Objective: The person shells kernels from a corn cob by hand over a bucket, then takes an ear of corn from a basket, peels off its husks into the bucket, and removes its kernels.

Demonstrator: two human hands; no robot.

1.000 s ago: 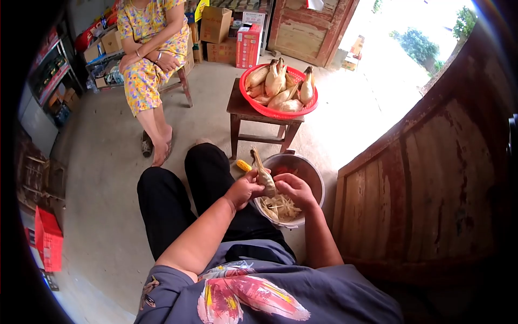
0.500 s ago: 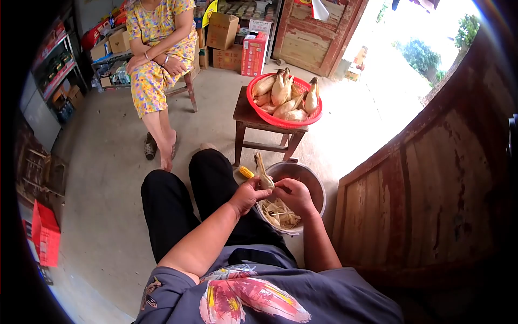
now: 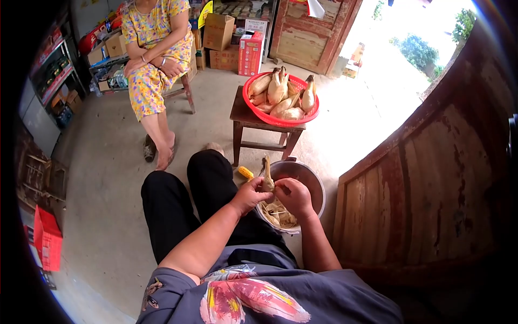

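An ear of corn in its pale husk stands upright in my left hand, whose fingers wrap its lower part. My right hand is closed in a pinch at the ear's right side, on the husk; the fingertips are partly hidden. Below both hands is a metal pot with loose corn husks inside. A bare yellow corn cob lies just beyond my left hand, left of the pot.
A red plastic basket of unhusked corn ears rests on a wooden stool. Another person sits at the far left with arms crossed. A wooden door stands close on the right. Cardboard boxes are at the back.
The ear of corn has tipped more upright and turned in my left hand. My right hand stays pinched beside it. The whole view has shifted slightly.
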